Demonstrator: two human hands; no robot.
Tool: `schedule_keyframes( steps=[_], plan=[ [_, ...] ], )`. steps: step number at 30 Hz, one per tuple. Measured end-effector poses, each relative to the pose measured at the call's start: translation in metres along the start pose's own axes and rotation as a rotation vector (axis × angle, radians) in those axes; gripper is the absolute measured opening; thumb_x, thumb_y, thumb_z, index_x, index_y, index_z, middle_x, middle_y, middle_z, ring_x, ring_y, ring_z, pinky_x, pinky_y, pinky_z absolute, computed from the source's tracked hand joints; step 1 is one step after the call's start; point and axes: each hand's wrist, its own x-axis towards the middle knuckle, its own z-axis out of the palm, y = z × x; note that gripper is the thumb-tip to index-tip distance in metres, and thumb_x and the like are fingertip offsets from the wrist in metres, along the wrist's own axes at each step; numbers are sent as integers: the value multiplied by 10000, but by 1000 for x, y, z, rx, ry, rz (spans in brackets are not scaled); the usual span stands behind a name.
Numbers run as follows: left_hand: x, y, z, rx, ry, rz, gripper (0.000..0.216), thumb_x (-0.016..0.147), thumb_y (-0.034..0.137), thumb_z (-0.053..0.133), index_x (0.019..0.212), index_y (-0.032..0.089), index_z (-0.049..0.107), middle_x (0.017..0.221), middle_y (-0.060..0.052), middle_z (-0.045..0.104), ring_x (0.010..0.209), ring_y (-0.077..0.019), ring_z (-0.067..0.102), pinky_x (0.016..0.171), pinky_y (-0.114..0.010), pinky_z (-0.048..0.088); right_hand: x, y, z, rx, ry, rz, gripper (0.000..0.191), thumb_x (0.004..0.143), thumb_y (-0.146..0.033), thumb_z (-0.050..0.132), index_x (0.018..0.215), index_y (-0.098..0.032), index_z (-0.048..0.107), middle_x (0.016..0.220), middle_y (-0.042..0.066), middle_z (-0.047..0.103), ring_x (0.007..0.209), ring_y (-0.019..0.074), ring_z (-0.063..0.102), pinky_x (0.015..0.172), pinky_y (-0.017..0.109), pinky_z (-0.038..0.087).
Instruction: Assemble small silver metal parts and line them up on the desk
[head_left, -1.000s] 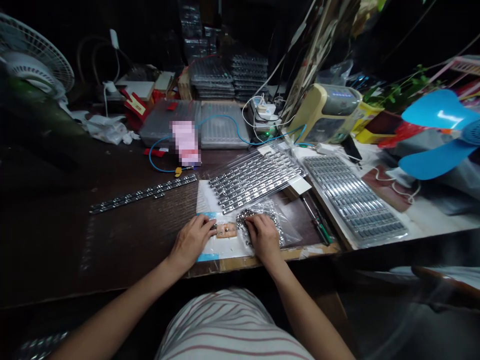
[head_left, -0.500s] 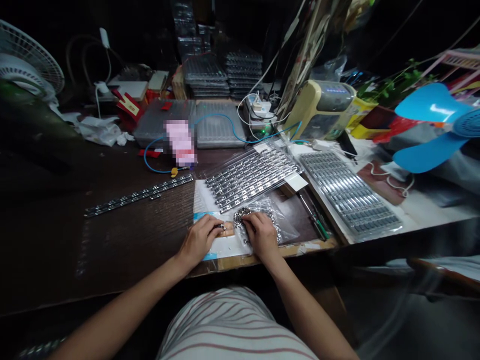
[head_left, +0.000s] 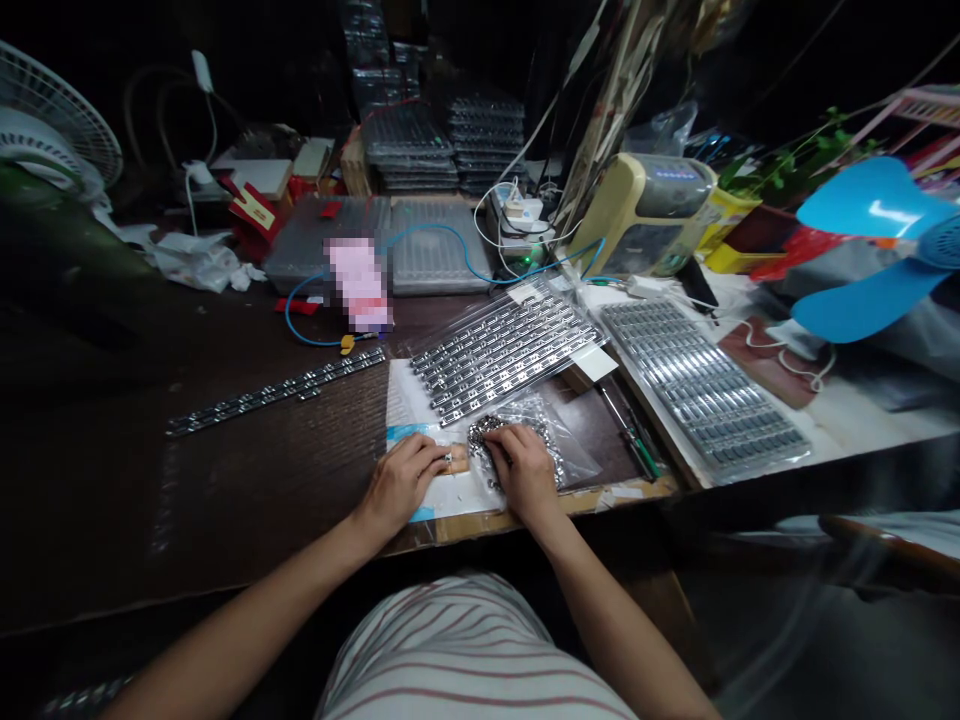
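Observation:
My left hand (head_left: 405,482) has its thumb and fingers closed on a small shiny metal part (head_left: 448,457), held against a small tan block (head_left: 459,463) on a white sheet (head_left: 457,494). The fingertips of my right hand (head_left: 528,468) are pinched together in a heap of small metal parts (head_left: 487,432) on a clear plastic bag (head_left: 574,450). What they hold there, if anything, is hidden. Beyond both hands lies a clear tray (head_left: 510,350) with rows of metal-and-black strips.
Left of the sheet, metal strips (head_left: 277,392) lie on a clear tray. To the right are a green-handled screwdriver (head_left: 643,456), another filled tray (head_left: 705,385) and a blue-bladed fan (head_left: 862,270). A blue cable (head_left: 442,228) crosses the back, before stacked trays (head_left: 412,150).
My left fingers have shifted slightly on the small metal part beside the tan block. My right hand stays at the heap. The view has tilted very slightly.

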Motion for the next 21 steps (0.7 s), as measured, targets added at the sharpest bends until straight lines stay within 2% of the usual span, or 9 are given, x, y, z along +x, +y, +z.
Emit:
schedule_keyframes(
  steps=[14,21],
  plan=[
    [1,2,-1,-35,0,-34,160,895,193,518,972,176,657,847,-49,614,803,-157,593,723,-277,491,0,-2,-3,74,57,-28,111,905,-247,534,898,-230,643,864,35,670,830,177,587,759,311,443],
    [2,0,-3,-97,51,-97,158,902,197,501,963,183,646,897,-51,639,858,-160,602,776,-286,486,7,-31,6,13,-97,-76,114,856,-323,627,805,-230,668,777,15,685,741,152,585,689,274,377]
  ],
)
